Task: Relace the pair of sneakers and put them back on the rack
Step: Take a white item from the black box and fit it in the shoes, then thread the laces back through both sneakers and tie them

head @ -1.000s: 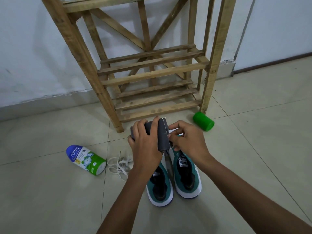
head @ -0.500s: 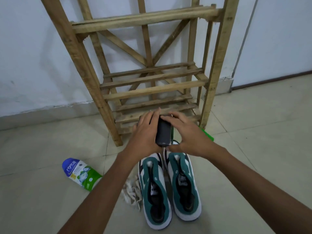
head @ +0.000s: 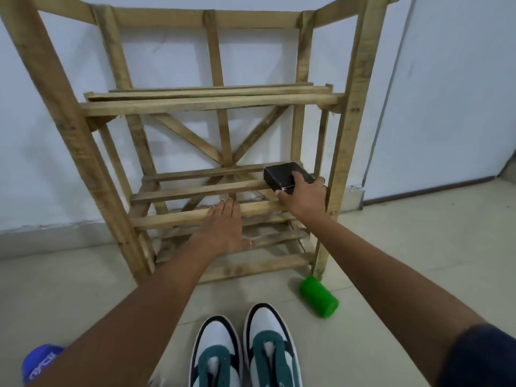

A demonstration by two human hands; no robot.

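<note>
Two white and green sneakers, the left one (head: 216,356) and the right one (head: 272,347), stand side by side on the floor at the bottom of the view, toes toward the wooden rack (head: 195,216). Neither shows laces. My right hand (head: 303,195) holds a small black box (head: 282,174) on the right end of the rack's middle shelf, fingers on its top and thumb at its near edge. My left hand (head: 223,227) hovers flat, fingers straight, over the front slat of that shelf and holds nothing.
A green cylinder (head: 318,300) lies on the tiles by the rack's front right leg. A blue-capped bottle (head: 42,364) peeks out under my left forearm at the bottom left. The rack stands against a white wall, with a door to the right.
Both hands rose from above the sneakers to the rack. The black box left my two-handed hold and now sits on the middle shelf under my right hand. My left hand let go.
</note>
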